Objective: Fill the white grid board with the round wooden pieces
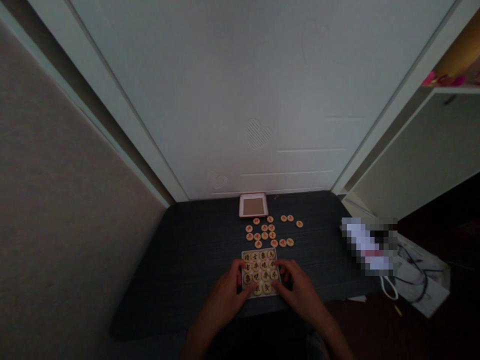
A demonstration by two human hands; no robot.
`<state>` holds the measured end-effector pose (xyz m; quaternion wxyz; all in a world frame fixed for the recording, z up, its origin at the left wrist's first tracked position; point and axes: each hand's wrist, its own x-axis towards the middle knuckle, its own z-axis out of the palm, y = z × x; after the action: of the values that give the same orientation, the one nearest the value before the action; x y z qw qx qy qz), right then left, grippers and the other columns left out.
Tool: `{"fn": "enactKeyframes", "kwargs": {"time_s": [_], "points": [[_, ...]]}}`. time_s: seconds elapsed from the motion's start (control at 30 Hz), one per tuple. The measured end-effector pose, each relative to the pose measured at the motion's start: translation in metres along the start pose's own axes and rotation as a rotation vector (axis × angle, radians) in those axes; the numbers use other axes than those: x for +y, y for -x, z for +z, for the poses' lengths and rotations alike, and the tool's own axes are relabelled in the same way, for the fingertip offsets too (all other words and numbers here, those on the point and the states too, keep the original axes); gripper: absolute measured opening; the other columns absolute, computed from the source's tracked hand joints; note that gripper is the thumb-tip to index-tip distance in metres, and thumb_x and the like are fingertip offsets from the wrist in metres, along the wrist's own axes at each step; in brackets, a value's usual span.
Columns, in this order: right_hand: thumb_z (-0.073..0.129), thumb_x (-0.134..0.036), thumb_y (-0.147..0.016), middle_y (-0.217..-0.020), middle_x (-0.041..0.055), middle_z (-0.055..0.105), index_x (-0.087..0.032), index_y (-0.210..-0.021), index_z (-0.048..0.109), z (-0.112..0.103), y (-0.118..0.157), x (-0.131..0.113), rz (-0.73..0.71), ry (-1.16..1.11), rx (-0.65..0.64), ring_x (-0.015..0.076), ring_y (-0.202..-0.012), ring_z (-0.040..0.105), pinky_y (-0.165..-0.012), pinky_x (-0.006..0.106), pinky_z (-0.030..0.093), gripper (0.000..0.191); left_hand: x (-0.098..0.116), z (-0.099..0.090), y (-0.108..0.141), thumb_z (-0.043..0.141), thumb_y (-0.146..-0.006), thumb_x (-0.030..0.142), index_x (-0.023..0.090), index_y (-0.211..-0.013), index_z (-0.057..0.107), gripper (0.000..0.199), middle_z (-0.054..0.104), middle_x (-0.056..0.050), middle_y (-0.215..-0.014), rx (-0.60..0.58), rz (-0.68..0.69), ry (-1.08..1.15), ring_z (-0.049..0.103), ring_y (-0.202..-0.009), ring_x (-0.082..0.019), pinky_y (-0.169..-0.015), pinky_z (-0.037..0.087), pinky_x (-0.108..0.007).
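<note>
Two bare hands flank a shallow tray (pixel 258 250) at the near side of the table. Head view, sole view. Left hand (pixel 229 291): partly open, thumb and index finger spread, other fingers curled; it touches the tray's left side, thumb reaching over the near left corner. Right hand (pixel 299 287): similarly half open, at the tray's right side, thumb over the near right corner. Cannot tell whether either hand grips firmly or merely rests.

Tray contents: round pieces with black characters (pixel 256 277), set in rows of four; the near row is partly hidden by the thumbs.

Surface: dark table (pixel 187 250), rounded corners. Beyond the tray, about sixteen pieces with red characters (pixel 264 235) lie loosely grouped, a few off to the right. At the far edge, a shallow box part (pixel 253 206) with a brown inside and pale border.

Room: white panel (pixel 225 100) behind the table, with embossed hearts (pixel 258 133); grey wall at left. Right end: pixelated pale item (pixel 367 245), unidentifiable; beside it, a white box (pixel 427 295) with dark cables (pixel 422 282). Lighting dim.
</note>
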<state>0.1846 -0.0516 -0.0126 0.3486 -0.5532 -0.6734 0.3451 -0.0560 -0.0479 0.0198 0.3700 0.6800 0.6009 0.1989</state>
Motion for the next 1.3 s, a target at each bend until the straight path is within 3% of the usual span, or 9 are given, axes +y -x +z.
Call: {"fn": "enactKeyframes", "kwargs": {"time_s": [0.1, 0.3, 0.4, 0.6, 0.77, 0.97, 1.1, 1.2, 1.3], "points": [[0.063, -0.027, -0.087, -0.096, 0.0027, 0.065, -0.025, -0.119, 0.063, -0.003, -0.001, 0.001, 0.014, -0.050, 0.009, 0.0178, -0.078, 0.063, -0.072, 0.030, 0.054, 0.032, -0.004, -0.003, -0.003, 0.055, -0.093, 0.047, 0.024, -0.120, 0.051, 0.035, 0.067, -0.002, -0.090, 0.025, 0.011, 0.005, 0.066, -0.082, -0.021, -0.075, 0.048, -0.030], [0.064, -0.031, -0.087, -0.092, 0.0027, 0.070, -0.024, -0.124, 0.061, -0.006, -0.008, 0.003, 0.055, -0.067, 0.042, 0.0161, -0.067, 0.064, -0.062, 0.028, 0.054, 0.038, -0.011, -0.007, -0.011, 0.052, -0.095, 0.043, 0.024, -0.136, 0.047, 0.046, 0.065, -0.007, -0.117, 0.152, 0.067, -0.059, 0.066, -0.081, -0.018, -0.079, 0.051, -0.033], [0.063, -0.032, -0.088, -0.114, 0.0072, 0.069, -0.024, -0.126, 0.061, -0.003, -0.013, 0.004, 0.017, -0.064, 0.067, 0.0152, -0.069, 0.066, -0.066, 0.029, 0.056, 0.039, -0.009, -0.004, -0.014, 0.049, -0.096, 0.043, 0.025, -0.139, 0.047, 0.047, 0.063, -0.007, -0.126, 0.178, 0.073, -0.109, 0.065, -0.077, -0.016, -0.080, 0.052, -0.033], [0.060, -0.034, -0.093, -0.134, 0.0114, 0.063, -0.024, -0.114, 0.072, 0.006, -0.020, 0.008, -0.071, 0.020, 0.167, 0.0232, -0.099, 0.070, -0.090, 0.039, 0.058, 0.026, -0.007, 0.001, -0.018, 0.048, -0.098, 0.042, 0.035, -0.130, 0.060, 0.035, 0.052, -0.001, -0.148, 0.171, 0.128, -0.140, 0.068, -0.082, -0.015, -0.089, 0.054, -0.034], [0.055, -0.029, -0.095, -0.141, 0.0093, 0.058, -0.027, -0.127, 0.067, 0.008, -0.021, 0.009, -0.145, 0.123, 0.131, 0.0269, -0.128, 0.057, -0.107, 0.047, 0.049, 0.034, -0.013, 0.003, -0.018, 0.055, -0.095, 0.041, 0.035, -0.128, 0.064, 0.035, 0.050, 0.000, -0.150, 0.151, 0.149, -0.138, 0.070, -0.088, -0.017, -0.094, 0.055, -0.036], [0.056, -0.024, -0.095, -0.135, 0.0102, 0.062, -0.027, -0.126, 0.068, 0.015, -0.022, 0.008, -0.189, 0.157, 0.171, 0.0262, -0.120, 0.063, -0.105, 0.045, 0.052, 0.034, -0.015, 0.006, -0.018, 0.055, -0.095, 0.041, 0.035, -0.129, 0.064, 0.036, 0.048, 0.000, -0.152, 0.153, 0.154, -0.164, 0.064, -0.115, -0.024, -0.104, 0.051, -0.040], [0.053, -0.024, -0.096, -0.133, 0.0105, 0.062, -0.026, -0.125, 0.068, 0.016, -0.020, 0.008, -0.191, 0.158, 0.175, 0.0254, -0.120, 0.063, -0.105, 0.044, 0.052, 0.033, -0.016, 0.005, -0.017, 0.051, -0.097, 0.041, 0.035, -0.132, 0.062, 0.037, 0.045, 0.000, -0.154, 0.148, 0.161, -0.130, 0.061, -0.121, -0.024, -0.107, 0.049, -0.041], [0.053, -0.028, -0.097, -0.132, 0.0101, 0.062, -0.027, -0.124, 0.068, 0.012, -0.018, 0.008, -0.187, 0.130, 0.189, 0.0256, -0.120, 0.061, -0.104, 0.044, 0.052, 0.031, -0.016, -0.001, -0.017, 0.049, -0.098, 0.040, 0.034, -0.134, 0.061, 0.038, 0.045, -0.002, -0.154, 0.139, 0.163, -0.070, 0.063, -0.117, -0.022, -0.106, 0.049, -0.039], [0.054, -0.033, -0.098, -0.124, 0.0103, 0.066, -0.027, -0.120, 0.070, 0.007, -0.017, 0.007, -0.153, 0.073, 0.215, 0.0255, -0.115, 0.063, -0.100, 0.043, 0.053, 0.028, -0.014, -0.011, -0.023, 0.048, -0.099, 0.039, 0.033, -0.131, 0.062, 0.036, 0.046, -0.003, -0.152, 0.142, 0.169, -0.045, 0.068, -0.096, -0.016, -0.099, 0.053, -0.036]]}}
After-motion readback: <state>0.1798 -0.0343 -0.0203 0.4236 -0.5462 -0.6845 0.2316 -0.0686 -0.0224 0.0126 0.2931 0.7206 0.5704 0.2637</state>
